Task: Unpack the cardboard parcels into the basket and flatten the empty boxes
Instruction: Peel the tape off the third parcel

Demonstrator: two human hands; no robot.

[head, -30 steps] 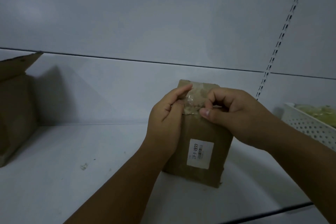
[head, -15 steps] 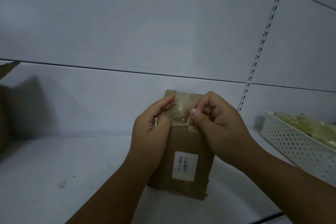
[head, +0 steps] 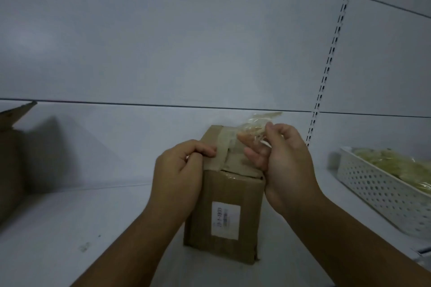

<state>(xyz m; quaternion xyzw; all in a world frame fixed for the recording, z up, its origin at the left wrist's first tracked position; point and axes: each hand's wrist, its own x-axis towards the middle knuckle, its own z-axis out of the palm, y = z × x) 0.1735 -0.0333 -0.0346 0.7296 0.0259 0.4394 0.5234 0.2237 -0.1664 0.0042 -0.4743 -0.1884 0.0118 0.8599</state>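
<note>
A small brown cardboard parcel (head: 229, 196) with a white label stands upright on the white shelf (head: 70, 228). My left hand (head: 179, 175) grips its top left edge, fingers curled over the tape there. My right hand (head: 282, 161) pinches a strip of clear tape (head: 258, 121) that it holds lifted off the parcel's top right corner. A white perforated basket (head: 377, 191) stands at the right and holds pale green packets (head: 396, 165).
A larger brown cardboard box (head: 10, 165) with a raised flap stands at the far left of the shelf. The shelf's back panel and a slotted upright rail (head: 331, 58) rise behind the parcel. The shelf's front edge runs at the lower right.
My right hand has peeled the tape up and to the right, off the parcel's top. My left hand has slid down to the top left edge. The view has shifted.
</note>
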